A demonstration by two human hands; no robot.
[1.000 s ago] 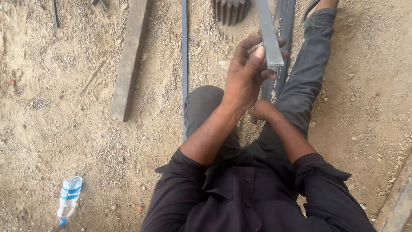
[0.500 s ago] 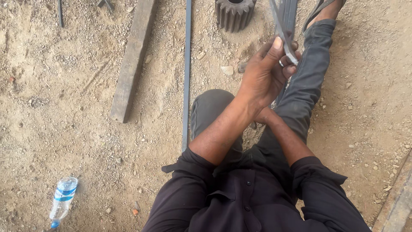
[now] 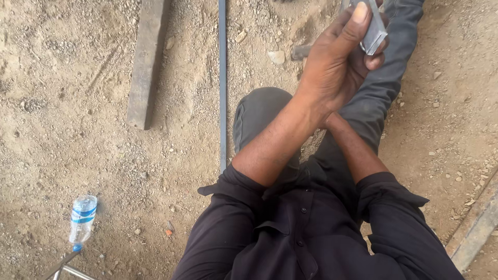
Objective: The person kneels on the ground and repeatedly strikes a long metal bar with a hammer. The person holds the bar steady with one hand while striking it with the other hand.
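The 1 stiff, light-looking grey metal bar [image 3: 374, 31] is clasped near its end by the closed left hand [image 3: 337, 67], while the right hand's grip cannot be judged, being hidden.

Person seated on dirt ground [image 3: 62, 155]. Left hand [image 3: 337, 67] raised over knees, gripping metal bar [image 3: 374, 31]. Thin rod [image 3: 222, 83] on ground left of leg; wooden plank [image 3: 147, 62] farther left; plastic bottle [image 3: 83, 218] near lower left corner.

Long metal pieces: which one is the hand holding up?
The short shiny square piece, gripped in the left hand off the ground. The thin dark rod and the flat rusty bar lie on the dirt.
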